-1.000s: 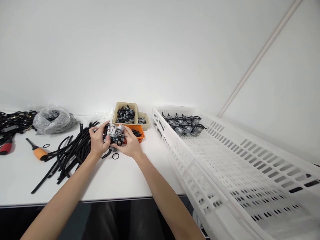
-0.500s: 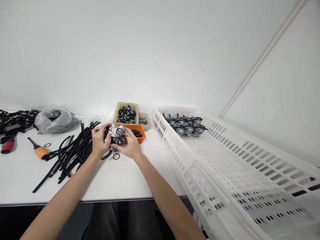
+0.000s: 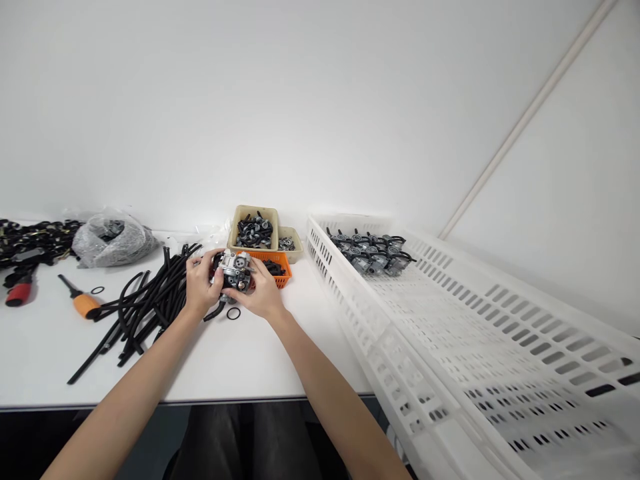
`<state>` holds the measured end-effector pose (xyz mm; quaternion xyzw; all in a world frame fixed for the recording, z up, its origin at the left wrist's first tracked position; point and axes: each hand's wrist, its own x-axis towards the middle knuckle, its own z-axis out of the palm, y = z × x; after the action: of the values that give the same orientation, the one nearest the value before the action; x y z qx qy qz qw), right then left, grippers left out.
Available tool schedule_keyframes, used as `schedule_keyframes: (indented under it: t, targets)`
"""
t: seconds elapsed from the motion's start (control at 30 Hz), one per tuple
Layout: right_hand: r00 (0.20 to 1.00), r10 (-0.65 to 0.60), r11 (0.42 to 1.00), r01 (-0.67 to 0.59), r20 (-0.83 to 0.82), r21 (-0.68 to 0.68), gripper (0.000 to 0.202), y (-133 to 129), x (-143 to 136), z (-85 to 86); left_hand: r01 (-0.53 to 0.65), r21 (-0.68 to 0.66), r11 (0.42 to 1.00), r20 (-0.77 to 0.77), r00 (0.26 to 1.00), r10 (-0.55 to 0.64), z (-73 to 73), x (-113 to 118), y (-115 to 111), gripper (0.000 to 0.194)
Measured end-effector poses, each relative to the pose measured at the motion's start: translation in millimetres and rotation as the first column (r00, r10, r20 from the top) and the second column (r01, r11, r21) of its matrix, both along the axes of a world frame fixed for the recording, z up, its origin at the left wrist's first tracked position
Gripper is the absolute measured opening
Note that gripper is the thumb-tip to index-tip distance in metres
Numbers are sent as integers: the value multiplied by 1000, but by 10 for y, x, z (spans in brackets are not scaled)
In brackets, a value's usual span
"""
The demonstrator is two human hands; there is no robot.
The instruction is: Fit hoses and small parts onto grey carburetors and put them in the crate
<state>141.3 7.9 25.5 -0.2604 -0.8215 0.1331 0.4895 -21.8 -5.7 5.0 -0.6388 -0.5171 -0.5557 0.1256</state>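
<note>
A silver carburetor (image 3: 235, 268) is held above the white table between both hands. My left hand (image 3: 203, 283) is closed around its left side, thumb at the front. From the right, my right hand (image 3: 260, 287) grips the other side, fingers partly hidden behind the metal body. Below it, a short black hose (image 3: 215, 311) points down to the left. On the table just under my hands lies a black rubber ring (image 3: 233, 313). Left of my left hand spreads a pile of black hoses (image 3: 155, 300).
Behind my hands stand an orange basket (image 3: 284, 280), a beige bin (image 3: 231, 240) of small parts and a smaller tray (image 3: 299, 252). A white perforated crate (image 3: 350, 313) at right holds several carburetors (image 3: 377, 257). Leftward lie an orange-handled screwdriver (image 3: 86, 306), a red-handled tool (image 3: 19, 294) and a plastic bag (image 3: 113, 243).
Both hands keep hold of the carburetor in nearly the same pose. The whole view has shifted very slightly; nothing was let go or picked up.
</note>
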Motion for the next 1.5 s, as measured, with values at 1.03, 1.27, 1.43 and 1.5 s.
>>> schedule_keyframes:
  t: [1.03,1.27,1.43,1.5]
  targets:
    - [1000,-4,999,4,-1,-43,62,12,4,-21,-5,-71,997,25,1000,7,-8,6,7,42]
    - [1000,-22,999,22,13,-48,66,-14,13,-29,-9,-91,996,23,1000,11,1,18,-29,42]
    - [999,-36,998,37,20,-44,63,-71,13,-19,-3,-86,996,32,999,6,-25,10,-38,42]
    - [999,-45,998,46,27,-51,64,-81,13,-20,2,-81,997,23,1000,0,-39,8,-34,42]
